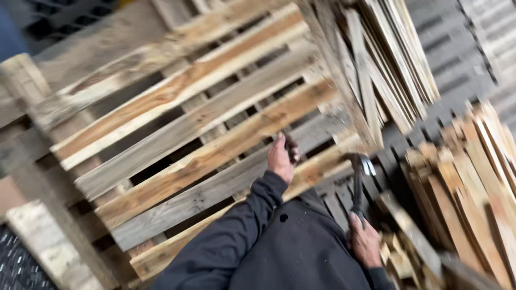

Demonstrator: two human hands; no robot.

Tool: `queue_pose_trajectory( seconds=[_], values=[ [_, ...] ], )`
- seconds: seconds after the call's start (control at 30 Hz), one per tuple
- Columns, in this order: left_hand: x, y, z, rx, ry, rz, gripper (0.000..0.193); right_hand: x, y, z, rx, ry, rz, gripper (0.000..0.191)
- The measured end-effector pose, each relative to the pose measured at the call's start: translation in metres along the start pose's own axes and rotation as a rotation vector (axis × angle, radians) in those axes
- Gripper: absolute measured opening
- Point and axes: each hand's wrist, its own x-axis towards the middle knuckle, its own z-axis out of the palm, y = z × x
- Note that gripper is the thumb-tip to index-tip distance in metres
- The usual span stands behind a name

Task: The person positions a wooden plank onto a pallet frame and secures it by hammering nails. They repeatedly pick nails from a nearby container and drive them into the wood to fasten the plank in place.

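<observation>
Motion blur smears the hammer (359, 180) head; the right hand (365, 241) hides its handle's end.

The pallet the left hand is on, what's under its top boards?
Through the gaps in the pallet, cross boards and dark hollows show. The left hand rests on a top board; the right hand holds a hammer. Anything deeper is covered.

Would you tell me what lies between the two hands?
In the head view, pallet boards and dark clothing lie between left hand and right hand.
</observation>
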Motion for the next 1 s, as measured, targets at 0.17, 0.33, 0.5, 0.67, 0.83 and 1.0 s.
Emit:
queue_pose_trajectory(
  seconds=[0.17,0.33,0.5,0.67,0.83,1.0],
  values=[
    [-0.014,0.069,-0.041,-0.179,-0.008,0.151,0.019,0.04,-0.069,0.009,-0.069,-0.184,-0.185,0.032],
    [-0.045,0.081,-0.031,-0.246,-0.052,0.252,0.023,0.081,-0.187,0.071,-0.072,-0.554,-0.416,0.031],
    [-0.074,0.096,-0.023,-0.395,-0.178,0.414,0.018,0.095,-0.27,0.112,-0.418,-0.588,-0.471,0.044],
    [-0.096,0.112,-0.045,-0.57,-0.155,0.595,0.018,0.071,-0.304,0.131,-0.454,-0.755,-0.603,0.043],
    [-0.104,0.114,-0.058,-0.649,-0.18,0.666,0.017,0.063,-0.327,0.213,-0.401,-0.926,-0.692,0.043],
    [-0.109,0.131,-0.076,-0.667,-0.178,0.665,0.024,0.072,-0.349,0.269,-0.536,-0.863,-0.621,0.044]
  ],
)
